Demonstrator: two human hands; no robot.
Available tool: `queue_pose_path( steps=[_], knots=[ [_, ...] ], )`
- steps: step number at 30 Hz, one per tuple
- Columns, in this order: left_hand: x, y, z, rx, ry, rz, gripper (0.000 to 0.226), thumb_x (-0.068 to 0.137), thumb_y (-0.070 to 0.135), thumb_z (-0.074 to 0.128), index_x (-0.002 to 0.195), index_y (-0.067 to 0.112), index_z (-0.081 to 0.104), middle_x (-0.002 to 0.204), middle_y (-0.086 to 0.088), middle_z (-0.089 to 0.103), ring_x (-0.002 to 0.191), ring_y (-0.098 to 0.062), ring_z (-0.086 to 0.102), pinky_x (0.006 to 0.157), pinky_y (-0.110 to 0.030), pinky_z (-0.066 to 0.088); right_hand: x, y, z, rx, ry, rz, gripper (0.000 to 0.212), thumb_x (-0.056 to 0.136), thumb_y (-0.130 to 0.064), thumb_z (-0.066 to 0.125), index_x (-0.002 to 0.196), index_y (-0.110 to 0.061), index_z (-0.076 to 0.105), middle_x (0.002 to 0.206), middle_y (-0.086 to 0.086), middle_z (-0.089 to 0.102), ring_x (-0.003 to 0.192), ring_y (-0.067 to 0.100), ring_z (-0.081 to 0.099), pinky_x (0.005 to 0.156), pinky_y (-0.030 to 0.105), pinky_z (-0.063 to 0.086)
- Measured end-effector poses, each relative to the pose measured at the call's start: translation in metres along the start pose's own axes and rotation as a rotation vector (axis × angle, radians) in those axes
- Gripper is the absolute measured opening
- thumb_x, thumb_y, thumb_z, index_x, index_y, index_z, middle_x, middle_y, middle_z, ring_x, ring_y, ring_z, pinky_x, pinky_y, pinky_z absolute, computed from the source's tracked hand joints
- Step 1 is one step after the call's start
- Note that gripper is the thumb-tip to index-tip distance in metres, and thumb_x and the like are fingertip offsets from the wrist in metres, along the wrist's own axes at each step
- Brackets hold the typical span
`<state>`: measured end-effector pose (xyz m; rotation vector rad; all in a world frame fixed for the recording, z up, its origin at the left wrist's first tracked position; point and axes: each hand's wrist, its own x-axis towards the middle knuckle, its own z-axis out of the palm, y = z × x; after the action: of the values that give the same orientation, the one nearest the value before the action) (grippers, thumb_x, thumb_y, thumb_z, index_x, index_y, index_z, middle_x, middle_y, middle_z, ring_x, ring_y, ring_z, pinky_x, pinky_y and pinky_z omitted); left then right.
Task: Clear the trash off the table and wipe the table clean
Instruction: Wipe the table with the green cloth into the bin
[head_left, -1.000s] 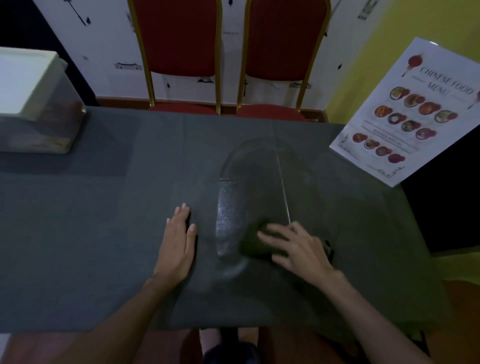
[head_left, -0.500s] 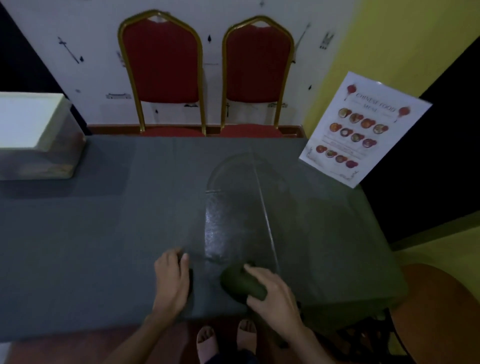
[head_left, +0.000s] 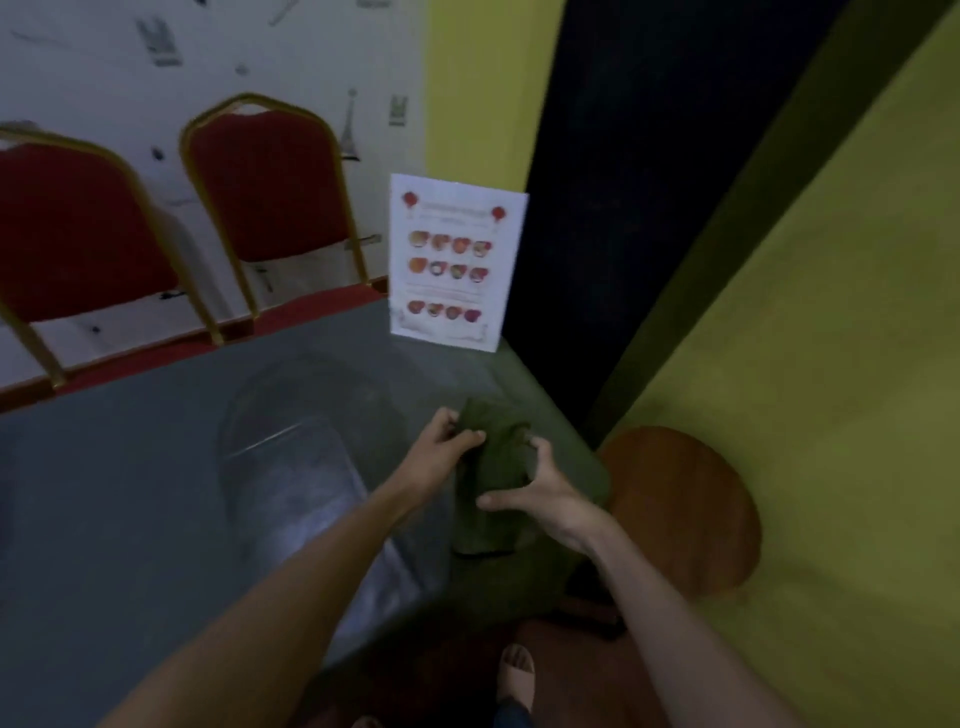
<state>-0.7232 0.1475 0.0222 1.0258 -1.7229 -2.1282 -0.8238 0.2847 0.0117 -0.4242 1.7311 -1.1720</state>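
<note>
**Head view: two hands holding one green cloth above the table's right end**

Head camera, single view. One dark green cloth (head_left: 493, 467) hangs bunched and lifted above the right end of one table (head_left: 130, 493), at about 3 o'clock from the frame centre. Two bare hands grip it. The left hand (head_left: 441, 447) pinches the cloth's upper left edge, fingers curled narrow around the fabric. The right hand (head_left: 540, 488) clasps the cloth's right side, thumb laid across the front and fingers wrapped behind. Whether the cloth's lower end touches the table cannot be told.

The table carries a grey covering with one glossy wet patch (head_left: 296, 467) at 9 o'clock from the cloth. One printed menu sheet (head_left: 457, 265) stands upright at the table's far right corner, at 12 o'clock from the hands; its text is too blurred to read. Two red chairs with gold frames, the nearer chair (head_left: 270, 197) and the farther chair (head_left: 78, 234), stand behind the table at 10 o'clock. One round wooden stool (head_left: 685, 504) sits beside the table at 3 o'clock. One sandalled foot (head_left: 517, 670) shows at 6 o'clock.
</note>
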Motion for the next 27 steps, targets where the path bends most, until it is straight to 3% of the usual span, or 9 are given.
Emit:
queue_pose_path(
  steps=[3,5,7,9,12,18,21,24,27],
  knots=[
    [0.028,0.009,0.057,0.041,-0.121,0.024,0.016,0.095,0.010,0.051,0.083,0.015,0.041,0.078,-0.002,0.053,0.070,-0.009,0.053,0.055,-0.014,0.046,-0.012,0.015,-0.074,0.294,0.027,0.012,0.079,0.071,0.003,0.080,0.133,-0.023,0.038,0.117,0.012,0.068,0.107,0.021,0.066,0.087,0.032,0.055],
    [0.049,0.007,0.097,0.031,-0.160,0.004,0.010,0.095,0.013,0.053,0.091,0.012,0.044,0.085,-0.006,0.058,0.075,-0.011,0.058,0.061,-0.017,0.050,-0.018,0.029,-0.116,0.234,0.082,-0.008,0.053,0.079,-0.003,0.075,0.125,-0.015,0.053,0.112,0.008,0.072,0.107,0.020,0.067,0.086,0.028,0.053],
    [0.069,-0.003,0.134,0.025,-0.184,-0.036,0.013,0.094,0.020,0.057,0.097,0.011,0.048,0.098,-0.010,0.063,0.090,-0.018,0.063,0.078,-0.030,0.055,-0.020,0.044,-0.148,0.210,0.169,-0.044,0.032,0.087,-0.008,0.066,0.119,-0.011,0.061,0.111,0.003,0.072,0.108,0.018,0.065,0.086,0.024,0.052],
    [0.095,-0.023,0.178,0.092,-0.191,-0.083,0.017,0.092,0.033,0.059,0.094,0.018,0.051,0.105,-0.009,0.065,0.099,-0.024,0.064,0.092,-0.044,0.053,-0.015,0.061,-0.183,0.218,0.272,-0.055,0.021,0.094,-0.010,0.057,0.114,-0.014,0.062,0.110,0.001,0.072,0.103,0.015,0.067,0.076,0.021,0.052],
    [0.120,-0.052,0.232,0.139,-0.147,-0.230,0.023,0.091,0.044,0.055,0.103,0.024,0.050,0.110,-0.009,0.063,0.100,-0.025,0.061,0.091,-0.044,0.053,-0.002,0.093,-0.227,0.160,0.361,-0.031,0.012,0.099,-0.014,0.049,0.106,-0.016,0.058,0.104,0.004,0.070,0.095,0.019,0.068,0.068,0.023,0.052],
    [0.151,-0.099,0.293,-0.068,-0.162,-0.502,0.040,0.092,0.028,0.061,0.122,0.015,0.039,0.120,-0.011,0.055,0.103,-0.024,0.058,0.094,-0.042,0.051,0.027,0.157,-0.276,0.063,0.465,0.030,0.011,0.099,-0.011,0.049,0.104,-0.016,0.056,0.104,0.004,0.066,0.097,0.020,0.066,0.073,0.026,0.053],
    [0.160,-0.115,0.302,-0.033,-0.230,-0.532,0.049,0.091,0.015,0.061,0.130,0.019,0.031,0.128,-0.010,0.050,0.104,-0.021,0.056,0.090,-0.039,0.052,0.040,0.186,-0.285,0.045,0.526,0.078,0.011,0.096,-0.016,0.055,0.103,-0.024,0.053,0.108,0.007,0.066,0.100,0.024,0.065,0.081,0.039,0.055],
    [0.163,-0.124,0.303,0.248,-0.219,-0.411,0.059,0.091,0.015,0.059,0.138,0.024,0.025,0.135,-0.006,0.044,0.117,-0.022,0.049,0.100,-0.038,0.047,0.046,0.195,-0.285,-0.033,0.480,0.152,0.033,0.091,-0.025,0.065,0.118,-0.024,0.046,0.121,0.010,0.060,0.103,0.021,0.061,0.086,0.039,0.053],
    [0.158,-0.128,0.302,0.566,-0.082,-0.292,0.051,0.088,0.024,0.064,0.124,0.018,0.030,0.135,-0.012,0.045,0.121,-0.027,0.049,0.101,-0.037,0.045,0.045,0.192,-0.281,-0.313,0.561,0.070,0.066,0.086,-0.030,0.070,0.141,-0.022,0.035,0.127,-0.002,0.042,0.113,0.016,0.045,0.093,0.034,0.044]
  ],
)
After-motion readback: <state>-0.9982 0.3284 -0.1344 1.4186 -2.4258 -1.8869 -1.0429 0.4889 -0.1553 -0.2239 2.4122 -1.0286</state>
